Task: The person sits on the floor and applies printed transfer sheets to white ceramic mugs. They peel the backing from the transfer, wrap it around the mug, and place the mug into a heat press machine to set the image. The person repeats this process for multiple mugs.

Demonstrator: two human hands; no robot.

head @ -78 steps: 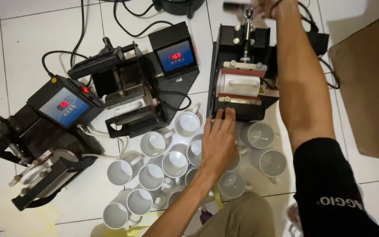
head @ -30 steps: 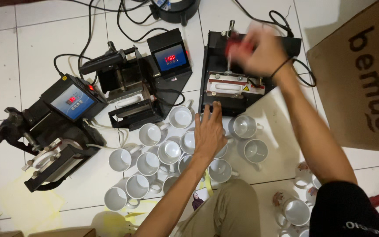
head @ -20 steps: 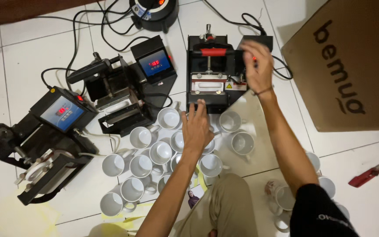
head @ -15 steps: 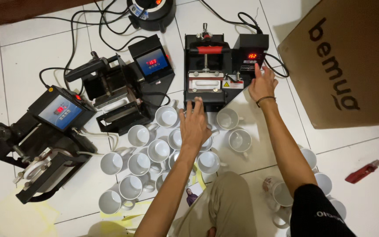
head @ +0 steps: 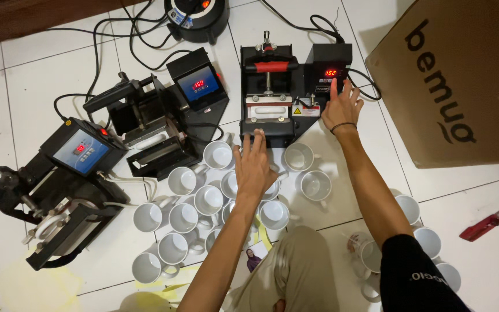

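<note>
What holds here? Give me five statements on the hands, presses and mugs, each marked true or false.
1. The right hand has a finger on the control box of the rightmost mug press. True.
2. The left hand grips a mug by its handle. False: it lies flat and open at the front edge of that press, above the white mugs.
3. Three mug presses stand on the tiled floor. True.
4. The white mugs are stacked in a tower. False: they stand singly, side by side, mouths up.
5. The cardboard box lies left of the presses. False: it is at the right, beyond the right hand.
</note>
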